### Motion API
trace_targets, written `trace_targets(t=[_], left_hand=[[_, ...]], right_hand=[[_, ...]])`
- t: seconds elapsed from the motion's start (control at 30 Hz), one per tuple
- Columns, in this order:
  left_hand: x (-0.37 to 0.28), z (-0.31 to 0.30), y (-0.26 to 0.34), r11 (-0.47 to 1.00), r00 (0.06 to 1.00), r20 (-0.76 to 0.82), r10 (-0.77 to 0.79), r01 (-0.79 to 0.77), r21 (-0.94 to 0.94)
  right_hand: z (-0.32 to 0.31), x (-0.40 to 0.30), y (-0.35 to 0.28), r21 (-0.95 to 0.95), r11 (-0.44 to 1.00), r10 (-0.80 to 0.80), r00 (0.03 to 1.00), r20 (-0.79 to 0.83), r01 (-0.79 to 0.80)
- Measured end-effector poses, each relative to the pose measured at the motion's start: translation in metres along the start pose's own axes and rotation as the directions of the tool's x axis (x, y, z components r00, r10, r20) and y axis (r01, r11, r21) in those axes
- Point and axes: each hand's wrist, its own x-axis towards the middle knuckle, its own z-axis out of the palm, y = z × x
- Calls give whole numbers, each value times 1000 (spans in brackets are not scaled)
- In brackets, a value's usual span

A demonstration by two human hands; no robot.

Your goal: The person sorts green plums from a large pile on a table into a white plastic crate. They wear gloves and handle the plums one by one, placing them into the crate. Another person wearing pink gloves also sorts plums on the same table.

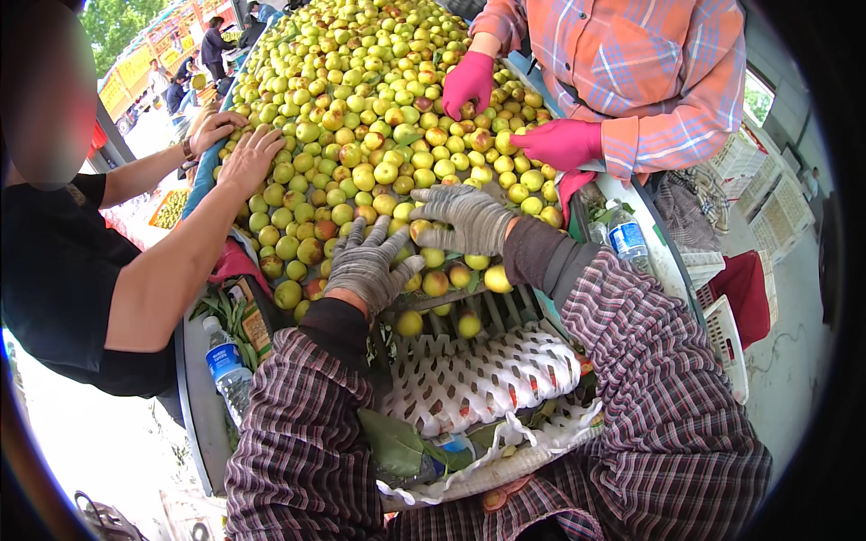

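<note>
Yellow-green round fruits, some with reddish-brown patches, cover a long sorting table. My left hand, in a grey striped glove, lies palm down on the near fruits with its fingers spread. To its right, my right hand, in a matching glove, reaches leftward over the fruits, its fingertips beside a reddish one; whether it grips that fruit is unclear. A few fruits have dropped to the slatted metal chute below the table's near edge. White foam netting lies under the slats, nearest my body.
A person's bare hands rest on the fruits at the left. Across on the right, a co-worker's pink-gloved hands handle fruits. Water bottles stand on the left rim and right rim. Plastic crates are stacked at the far right.
</note>
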Motion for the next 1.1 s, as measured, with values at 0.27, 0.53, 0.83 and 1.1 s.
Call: trace_targets(t=[0.27,0.53,0.83,1.1], left_hand=[[7,-4,-5,898,970,-185,156,-217,-382],[14,-1,-23,977,930,-305,-206,177,-121],[6,-7,-9,967,967,-3,-253,253,36],[0,-5,2,999,997,66,36,-37,6]], right_hand=[[-31,83,37,-63,939,317,921,-227,-338],[16,114,30,-281,782,540,830,-140,-557],[16,38,11,-432,857,306,952,-12,-281],[-4,-32,4,-59,988,147,989,27,-145]])
